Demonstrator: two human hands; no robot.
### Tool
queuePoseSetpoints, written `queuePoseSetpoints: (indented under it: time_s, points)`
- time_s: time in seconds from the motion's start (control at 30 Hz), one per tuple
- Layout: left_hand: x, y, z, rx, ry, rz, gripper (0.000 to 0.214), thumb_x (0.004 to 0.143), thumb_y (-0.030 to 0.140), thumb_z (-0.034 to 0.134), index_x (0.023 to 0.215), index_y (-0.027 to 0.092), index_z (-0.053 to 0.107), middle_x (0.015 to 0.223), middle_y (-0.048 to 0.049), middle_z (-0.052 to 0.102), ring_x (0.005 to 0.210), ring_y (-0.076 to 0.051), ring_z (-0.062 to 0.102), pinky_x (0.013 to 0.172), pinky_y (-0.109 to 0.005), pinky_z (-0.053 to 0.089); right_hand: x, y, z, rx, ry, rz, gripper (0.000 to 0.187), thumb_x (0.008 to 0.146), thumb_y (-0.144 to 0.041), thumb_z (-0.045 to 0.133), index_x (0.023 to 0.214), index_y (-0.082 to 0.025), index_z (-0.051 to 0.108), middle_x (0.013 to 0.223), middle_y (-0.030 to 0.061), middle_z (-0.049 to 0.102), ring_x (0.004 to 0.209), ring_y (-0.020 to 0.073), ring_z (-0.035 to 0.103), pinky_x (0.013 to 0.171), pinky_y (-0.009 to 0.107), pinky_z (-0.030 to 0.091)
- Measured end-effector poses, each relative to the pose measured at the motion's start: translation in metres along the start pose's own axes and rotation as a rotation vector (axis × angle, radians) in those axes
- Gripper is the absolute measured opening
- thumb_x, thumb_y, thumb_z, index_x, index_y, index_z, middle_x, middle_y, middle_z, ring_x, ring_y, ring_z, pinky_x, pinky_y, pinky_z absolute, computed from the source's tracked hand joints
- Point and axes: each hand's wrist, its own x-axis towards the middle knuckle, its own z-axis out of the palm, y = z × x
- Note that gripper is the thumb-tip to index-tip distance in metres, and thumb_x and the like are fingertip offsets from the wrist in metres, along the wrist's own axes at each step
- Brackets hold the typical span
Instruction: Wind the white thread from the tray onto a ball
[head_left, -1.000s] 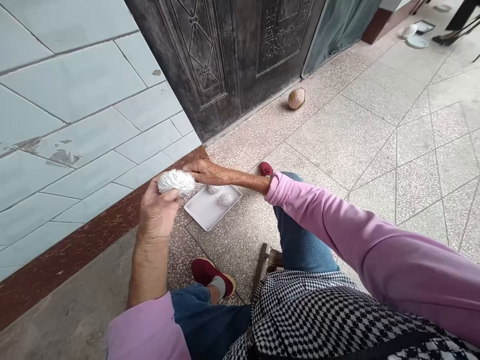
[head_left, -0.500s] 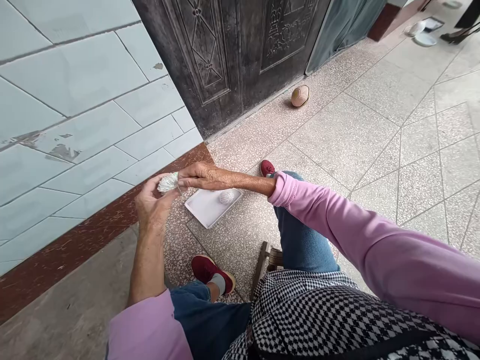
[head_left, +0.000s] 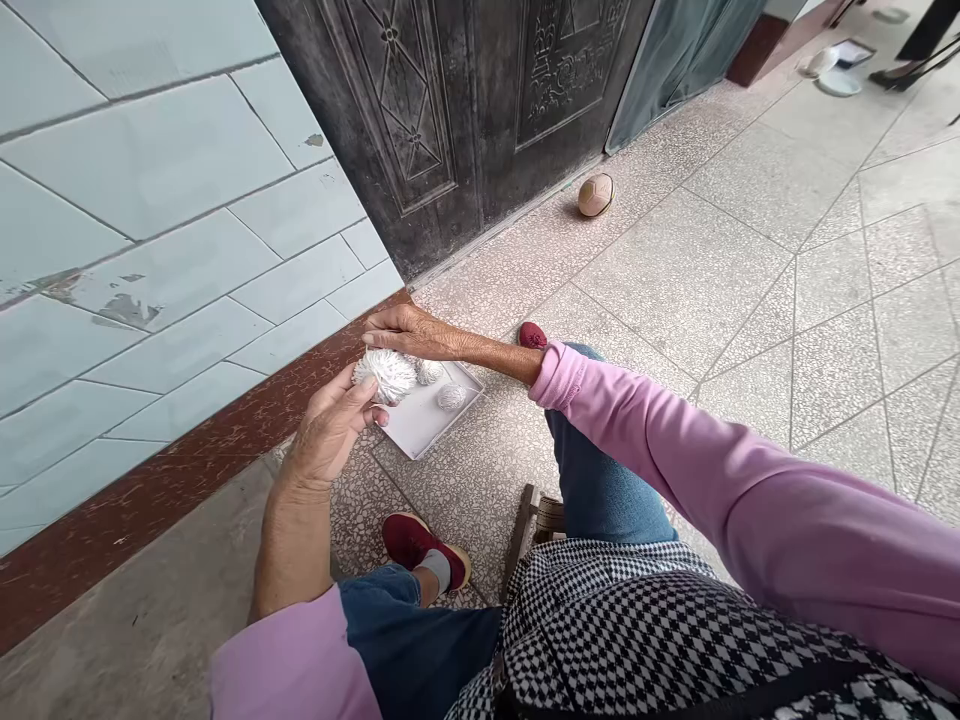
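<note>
Fingers of the left hand (head_left: 324, 440) grip the yarn (head_left: 386, 376), some hidden behind it. White, bulky and loosely wound, it blocks part of the tray (head_left: 415, 428), farther right than half a second ago. The right hand (head_left: 411, 333) curls beside it; whether it pinches anything is unclear.

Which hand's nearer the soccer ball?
Right. The right hand is below-left of the soccer ball in view; the left hand, holding white yarn, is lower and farther left.

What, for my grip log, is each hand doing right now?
Left hand: closed, holding the white yarn ball.
Right hand: close beside the ball; open or closed cannot be told.
</note>
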Motion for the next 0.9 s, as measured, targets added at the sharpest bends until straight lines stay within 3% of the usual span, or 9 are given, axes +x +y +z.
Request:
queuePoseSetpoints:
  time_s: [0.13,0.3,0.43,0.6,0.77,0.9]
  points:
    - [0.0,-0.003,0.006,0.014,0.095,0.025,0.069,0.074,0.063,0.122,0.119,0.019,0.093,0.113,-0.0131,0.089,0.089,-0.024,0.077,0.065,-0.029,0.062,0.002,0.005,0.007,0.029,0.018,-0.045,0.046,0.136,-0.034,0.067,0.093,-0.021,0.056,0.085,-0.0036,0.053,0.083,0.0133,0.048,0.075,0.024,0.039]
    - [0.004,-0.001,0.014,0.012,0.156,0.072,0.07,0.06,0.046,0.125,0.117,0.022,0.093,0.118,-0.0096,0.093,0.107,-0.029,0.088,0.093,-0.035,0.075,0.012,0.017,0.012,0.134,-0.009,0.0,0.04,0.134,-0.034,0.071,0.098,-0.02,0.06,0.084,-0.0039,0.056,0.078,0.0125,0.05,0.07,0.021,0.039]
    - [0.007,0.002,0.016,-0.05,0.214,0.129,0.072,0.059,0.046,0.124,0.119,0.024,0.091,0.122,-0.0089,0.092,0.115,-0.031,0.088,0.1,-0.039,0.077,0.017,0.02,0.012,0.234,0.007,0.093,0.037,0.135,-0.036,0.07,0.103,-0.021,0.059,0.08,-0.0073,0.052,0.07,0.0112,0.046,0.064,0.019,0.039]
    - [0.013,0.003,0.008,-0.129,0.272,0.169,0.065,0.06,0.04,0.12,0.114,0.023,0.088,0.132,-0.0121,0.091,0.132,-0.037,0.085,0.105,-0.043,0.076,0.001,0.007,0.019,0.032,-0.088,0.086,0.034,0.127,-0.006,0.064,0.095,-0.017,0.062,0.086,-0.0029,0.062,0.084,0.0126,0.055,0.081,0.024,0.045]
    - [0.024,-0.007,-0.008,-0.034,0.433,0.197,0.063,0.06,0.036,0.115,0.113,0.024,0.083,0.127,-0.0095,0.09,0.125,-0.033,0.084,0.106,-0.042,0.073,-0.024,-0.011,0.029,-0.066,-0.275,0.011,0.034,0.129,-0.011,0.063,0.096,-0.015,0.07,0.09,-0.0004,0.065,0.088,0.0153,0.059,0.085,0.028,0.045]
    - [0.024,-0.011,-0.011,0.162,0.497,0.183,0.07,0.055,0.033,0.117,0.118,0.023,0.087,0.122,-0.0077,0.091,0.12,-0.033,0.085,0.107,-0.043,0.072,-0.025,-0.02,0.021,0.033,-0.249,-0.015,0.033,0.132,-0.018,0.066,0.1,-0.015,0.072,0.092,-0.0005,0.067,0.088,0.0137,0.058,0.087,0.027,0.047]
